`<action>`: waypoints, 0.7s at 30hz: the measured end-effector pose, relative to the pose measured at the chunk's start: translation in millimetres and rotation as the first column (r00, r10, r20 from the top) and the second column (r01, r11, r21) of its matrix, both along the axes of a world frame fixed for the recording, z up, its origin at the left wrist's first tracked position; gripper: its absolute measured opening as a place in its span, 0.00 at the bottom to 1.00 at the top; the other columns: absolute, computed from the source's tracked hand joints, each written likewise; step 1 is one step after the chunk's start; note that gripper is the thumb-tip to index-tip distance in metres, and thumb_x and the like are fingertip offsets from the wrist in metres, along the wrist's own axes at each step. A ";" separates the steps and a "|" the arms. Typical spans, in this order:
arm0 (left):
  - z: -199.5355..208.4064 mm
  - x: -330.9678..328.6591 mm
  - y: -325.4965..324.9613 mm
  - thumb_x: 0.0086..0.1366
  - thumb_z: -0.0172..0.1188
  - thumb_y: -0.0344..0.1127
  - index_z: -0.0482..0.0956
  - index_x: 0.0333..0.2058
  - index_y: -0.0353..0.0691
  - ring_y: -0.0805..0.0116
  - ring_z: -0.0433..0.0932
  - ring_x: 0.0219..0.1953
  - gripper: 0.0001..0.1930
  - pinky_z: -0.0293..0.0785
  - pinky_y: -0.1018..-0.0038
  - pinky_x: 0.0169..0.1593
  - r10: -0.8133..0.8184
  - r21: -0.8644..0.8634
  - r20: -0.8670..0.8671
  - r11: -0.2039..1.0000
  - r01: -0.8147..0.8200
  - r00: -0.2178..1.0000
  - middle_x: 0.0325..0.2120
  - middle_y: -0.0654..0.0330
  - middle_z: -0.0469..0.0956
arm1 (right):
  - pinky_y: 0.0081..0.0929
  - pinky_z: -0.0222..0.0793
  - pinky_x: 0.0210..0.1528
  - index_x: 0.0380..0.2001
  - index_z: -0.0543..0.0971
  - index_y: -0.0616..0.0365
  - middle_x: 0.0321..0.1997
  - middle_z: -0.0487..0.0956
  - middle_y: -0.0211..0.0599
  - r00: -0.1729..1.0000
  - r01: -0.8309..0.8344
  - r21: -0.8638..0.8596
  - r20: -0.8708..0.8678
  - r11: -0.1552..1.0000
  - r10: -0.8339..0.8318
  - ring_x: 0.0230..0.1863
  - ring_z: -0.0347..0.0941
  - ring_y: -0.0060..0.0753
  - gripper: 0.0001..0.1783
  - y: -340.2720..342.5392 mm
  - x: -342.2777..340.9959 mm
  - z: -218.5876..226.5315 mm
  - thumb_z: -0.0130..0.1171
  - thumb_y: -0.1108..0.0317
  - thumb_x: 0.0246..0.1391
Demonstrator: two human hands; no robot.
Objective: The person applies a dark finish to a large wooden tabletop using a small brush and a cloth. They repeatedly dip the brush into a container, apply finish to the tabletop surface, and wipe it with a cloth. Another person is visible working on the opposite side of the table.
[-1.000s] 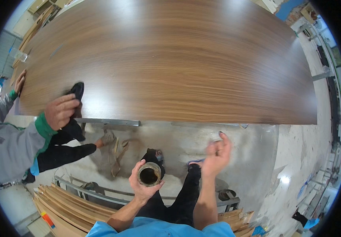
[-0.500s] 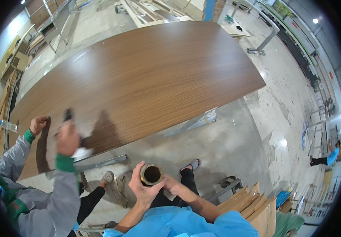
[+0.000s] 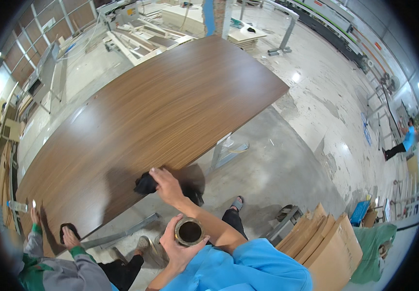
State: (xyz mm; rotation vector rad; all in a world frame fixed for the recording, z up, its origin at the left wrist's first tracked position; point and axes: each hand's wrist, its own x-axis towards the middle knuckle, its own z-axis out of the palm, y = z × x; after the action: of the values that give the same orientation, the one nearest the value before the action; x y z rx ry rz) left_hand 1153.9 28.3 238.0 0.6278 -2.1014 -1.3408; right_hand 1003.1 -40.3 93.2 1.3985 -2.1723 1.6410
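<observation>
My left hand (image 3: pixel 176 245) is wrapped round a short, round container (image 3: pixel 190 231) with a pale rim and a dark inside; what is in it I cannot make out. Over the near edge of a large brown wood-grain panel (image 3: pixel 170 102), my right hand (image 3: pixel 169 188) holds a bunched black cloth (image 3: pixel 146 184) against its top. Farther left, a co-worker's hand (image 3: pixel 69 238) lies on another dark cloth (image 3: pixel 65 227) on the same panel, and the co-worker's other hand (image 3: pixel 35 214) rests near the panel's left end.
A plastic bottle (image 3: pixel 19 206) is beyond the co-worker's hands. Metal supports (image 3: pixel 127 232) stand below the panel. Flat cardboard (image 3: pixel 333 237) leans at my right, beside a green sack (image 3: pixel 375 250). Stacked frames (image 3: pixel 139 41) lie behind the panel. Another person (image 3: pixel 406 138) stands far right.
My right hand has left the container's side and reached forward onto the panel with the black cloth. The co-worker's cloth hand has come down nearer the panel's edge. My view has shifted.
</observation>
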 end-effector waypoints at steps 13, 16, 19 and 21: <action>-21.2 -131.9 39.5 0.36 0.81 0.37 0.71 0.51 0.31 0.64 0.81 0.39 0.42 0.76 0.72 0.46 0.061 0.043 0.079 0.997 -0.065 0.995 0.38 0.53 0.79 | 0.57 0.49 0.70 0.48 0.76 0.64 0.55 0.77 0.46 0.859 0.411 0.054 -0.357 0.910 -0.367 0.63 0.68 0.45 0.28 134.2 -250.3 -35.6 0.54 0.77 0.36; -24.9 -186.6 56.8 0.36 0.81 0.36 0.70 0.52 0.31 0.64 0.81 0.40 0.42 0.76 0.71 0.47 0.080 0.031 0.101 0.996 -0.083 0.992 0.38 0.53 0.79 | 0.59 0.47 0.70 0.46 0.77 0.64 0.54 0.78 0.44 0.819 0.488 0.063 -0.379 0.871 -0.432 0.62 0.70 0.43 0.27 177.7 -327.9 -36.3 0.52 0.77 0.36; -26.6 -240.7 78.6 0.36 0.81 0.38 0.70 0.52 0.31 0.64 0.81 0.39 0.43 0.76 0.71 0.46 0.118 0.003 0.121 0.993 -0.120 0.986 0.38 0.53 0.79 | 0.61 0.45 0.70 0.46 0.78 0.63 0.55 0.78 0.43 0.818 0.475 0.108 -0.420 0.873 -0.393 0.63 0.69 0.41 0.26 220.1 -393.2 -41.3 0.52 0.76 0.38; -27.3 -272.9 91.0 0.36 0.81 0.39 0.70 0.52 0.31 0.64 0.81 0.38 0.44 0.76 0.71 0.46 0.154 -0.040 0.138 0.988 -0.150 0.978 0.38 0.53 0.79 | 0.63 0.44 0.70 0.47 0.78 0.63 0.56 0.78 0.42 0.809 0.472 0.125 -0.453 0.872 -0.373 0.64 0.69 0.40 0.27 244.3 -432.9 -45.9 0.52 0.75 0.37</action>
State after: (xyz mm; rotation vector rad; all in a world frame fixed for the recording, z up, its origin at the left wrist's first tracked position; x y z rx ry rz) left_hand 881.1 119.2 210.7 0.8755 -2.1313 -1.2092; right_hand 570.2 204.0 47.3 1.0608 -2.2417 0.8601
